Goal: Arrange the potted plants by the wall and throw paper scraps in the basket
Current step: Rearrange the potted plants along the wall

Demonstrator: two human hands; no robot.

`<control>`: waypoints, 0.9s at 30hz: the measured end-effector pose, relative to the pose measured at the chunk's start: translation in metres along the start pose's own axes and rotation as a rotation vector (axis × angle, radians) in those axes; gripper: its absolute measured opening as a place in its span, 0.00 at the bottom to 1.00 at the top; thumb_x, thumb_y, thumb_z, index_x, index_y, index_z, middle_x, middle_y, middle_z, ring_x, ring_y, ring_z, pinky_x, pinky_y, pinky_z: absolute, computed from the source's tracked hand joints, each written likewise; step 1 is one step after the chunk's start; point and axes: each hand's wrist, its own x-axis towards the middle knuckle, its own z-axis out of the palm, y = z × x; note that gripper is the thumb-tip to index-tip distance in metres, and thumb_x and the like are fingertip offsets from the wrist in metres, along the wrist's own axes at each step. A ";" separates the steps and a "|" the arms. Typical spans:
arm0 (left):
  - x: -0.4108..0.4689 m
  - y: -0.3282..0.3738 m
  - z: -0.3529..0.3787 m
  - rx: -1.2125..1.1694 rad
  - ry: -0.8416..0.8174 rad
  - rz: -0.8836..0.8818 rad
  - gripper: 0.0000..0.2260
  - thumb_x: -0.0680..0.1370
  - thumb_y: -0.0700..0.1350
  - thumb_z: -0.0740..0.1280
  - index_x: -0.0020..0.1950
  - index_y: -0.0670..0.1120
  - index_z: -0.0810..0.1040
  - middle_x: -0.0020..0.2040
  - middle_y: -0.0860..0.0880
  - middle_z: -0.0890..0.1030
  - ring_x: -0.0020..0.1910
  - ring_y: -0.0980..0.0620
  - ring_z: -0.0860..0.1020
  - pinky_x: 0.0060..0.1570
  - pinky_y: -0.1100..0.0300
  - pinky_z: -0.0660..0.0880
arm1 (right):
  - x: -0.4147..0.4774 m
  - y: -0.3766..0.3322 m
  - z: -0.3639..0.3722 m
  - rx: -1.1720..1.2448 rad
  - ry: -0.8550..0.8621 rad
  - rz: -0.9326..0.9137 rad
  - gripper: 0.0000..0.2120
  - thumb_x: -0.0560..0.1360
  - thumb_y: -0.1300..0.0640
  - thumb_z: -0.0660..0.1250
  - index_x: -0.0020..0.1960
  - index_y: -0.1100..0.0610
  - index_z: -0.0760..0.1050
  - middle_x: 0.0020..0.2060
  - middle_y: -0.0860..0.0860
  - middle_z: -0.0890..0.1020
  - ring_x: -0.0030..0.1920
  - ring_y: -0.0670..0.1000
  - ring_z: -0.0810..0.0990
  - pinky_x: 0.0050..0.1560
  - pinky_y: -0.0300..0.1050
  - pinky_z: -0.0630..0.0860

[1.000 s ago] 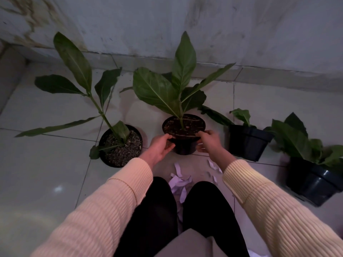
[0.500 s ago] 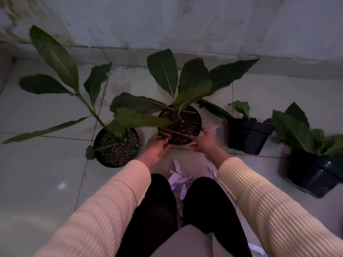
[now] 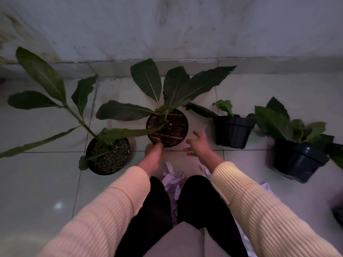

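Several potted plants stand on the tiled floor near the wall. The middle pot is black with dark soil and broad leaves, and it tilts toward the wall. My left hand touches its near rim with the fingers curled on the edge. Just right of that pot my right hand hovers with fingers spread, off the rim. A tall leafy plant in a black pot stands to the left. Two more black pots sit to the right. White paper scraps lie between my knees.
The stained wall and its skirting run across the back. More white paper lies by my right arm. A dark object shows at the right edge. No basket is in view.
The middle pot has gone from held up to set down closer to the wall. My right hand has come off its rim and opened; my left hand stays at the rim.
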 end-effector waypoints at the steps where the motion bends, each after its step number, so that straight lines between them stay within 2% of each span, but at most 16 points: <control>1: -0.005 -0.001 0.005 0.039 -0.013 -0.043 0.05 0.80 0.41 0.58 0.50 0.43 0.72 0.43 0.46 0.74 0.36 0.51 0.72 0.36 0.60 0.71 | -0.002 0.002 -0.005 0.013 0.033 -0.015 0.29 0.77 0.64 0.61 0.76 0.54 0.57 0.61 0.59 0.77 0.38 0.55 0.81 0.37 0.46 0.76; 4: -0.023 -0.004 0.025 0.163 -0.162 -0.179 0.08 0.80 0.47 0.57 0.56 0.45 0.68 0.41 0.47 0.72 0.37 0.50 0.73 0.36 0.58 0.72 | -0.007 0.005 -0.025 0.075 0.197 -0.104 0.23 0.77 0.65 0.60 0.71 0.57 0.65 0.51 0.58 0.78 0.35 0.55 0.79 0.34 0.47 0.75; 5: -0.029 -0.005 0.035 0.193 -0.211 -0.192 0.10 0.80 0.48 0.56 0.58 0.46 0.68 0.42 0.47 0.72 0.38 0.50 0.73 0.37 0.58 0.72 | -0.007 0.006 -0.033 0.093 0.265 -0.143 0.21 0.76 0.65 0.60 0.69 0.58 0.67 0.49 0.57 0.78 0.35 0.55 0.79 0.36 0.49 0.77; 6: -0.035 -0.004 0.045 0.212 -0.243 -0.183 0.11 0.81 0.48 0.56 0.61 0.47 0.69 0.44 0.47 0.73 0.38 0.50 0.73 0.37 0.58 0.71 | -0.007 0.007 -0.043 0.101 0.332 -0.183 0.19 0.76 0.64 0.61 0.67 0.57 0.69 0.46 0.56 0.78 0.37 0.56 0.80 0.42 0.53 0.81; 8: -0.042 0.000 0.068 0.234 -0.279 -0.127 0.16 0.81 0.47 0.55 0.67 0.44 0.68 0.51 0.45 0.74 0.39 0.51 0.73 0.38 0.59 0.71 | -0.007 0.006 -0.066 0.102 0.467 -0.245 0.18 0.75 0.63 0.63 0.64 0.56 0.71 0.41 0.52 0.78 0.45 0.59 0.81 0.53 0.60 0.80; 10: -0.047 0.007 0.093 0.262 -0.313 -0.063 0.18 0.81 0.46 0.56 0.71 0.43 0.66 0.60 0.43 0.73 0.43 0.51 0.74 0.41 0.58 0.72 | -0.008 0.001 -0.092 0.090 0.577 -0.284 0.19 0.75 0.62 0.65 0.65 0.55 0.71 0.44 0.52 0.79 0.50 0.57 0.80 0.58 0.59 0.77; 12: -0.050 0.016 0.119 0.303 -0.332 0.012 0.20 0.81 0.46 0.57 0.73 0.45 0.63 0.69 0.42 0.69 0.50 0.48 0.74 0.46 0.55 0.73 | -0.007 -0.006 -0.118 0.050 0.635 -0.302 0.23 0.75 0.61 0.65 0.69 0.54 0.68 0.56 0.57 0.76 0.55 0.57 0.78 0.64 0.56 0.74; 15: -0.054 0.031 0.153 0.414 -0.358 0.133 0.23 0.81 0.46 0.58 0.76 0.52 0.57 0.75 0.45 0.63 0.68 0.42 0.67 0.57 0.50 0.71 | -0.001 -0.016 -0.149 -0.005 0.573 -0.226 0.28 0.77 0.55 0.64 0.75 0.47 0.60 0.70 0.60 0.64 0.66 0.60 0.71 0.70 0.54 0.68; 18: -0.053 0.042 0.179 0.457 -0.406 0.144 0.25 0.81 0.46 0.57 0.77 0.54 0.54 0.76 0.48 0.61 0.73 0.42 0.63 0.66 0.47 0.67 | 0.011 -0.021 -0.168 -0.073 0.452 -0.161 0.31 0.78 0.49 0.63 0.77 0.41 0.53 0.74 0.61 0.58 0.70 0.63 0.67 0.70 0.59 0.67; 22: -0.048 0.047 0.198 0.553 -0.438 0.127 0.25 0.81 0.49 0.56 0.77 0.58 0.52 0.76 0.51 0.62 0.72 0.45 0.65 0.68 0.45 0.66 | 0.021 -0.022 -0.174 -0.117 0.300 -0.179 0.30 0.78 0.45 0.61 0.76 0.41 0.54 0.73 0.57 0.66 0.64 0.58 0.74 0.63 0.56 0.75; 24: -0.046 0.047 0.200 0.623 -0.439 0.116 0.24 0.80 0.51 0.56 0.76 0.58 0.56 0.74 0.51 0.66 0.70 0.45 0.67 0.67 0.45 0.68 | 0.021 -0.019 -0.172 -0.130 0.270 -0.185 0.26 0.78 0.46 0.60 0.75 0.43 0.60 0.71 0.55 0.71 0.64 0.59 0.75 0.62 0.57 0.76; 27: -0.038 0.043 0.198 0.655 -0.436 0.094 0.20 0.79 0.51 0.57 0.71 0.57 0.64 0.69 0.49 0.71 0.66 0.44 0.70 0.63 0.43 0.71 | 0.020 -0.012 -0.166 -0.119 0.319 -0.238 0.19 0.79 0.47 0.59 0.70 0.46 0.68 0.64 0.55 0.76 0.58 0.59 0.78 0.49 0.55 0.82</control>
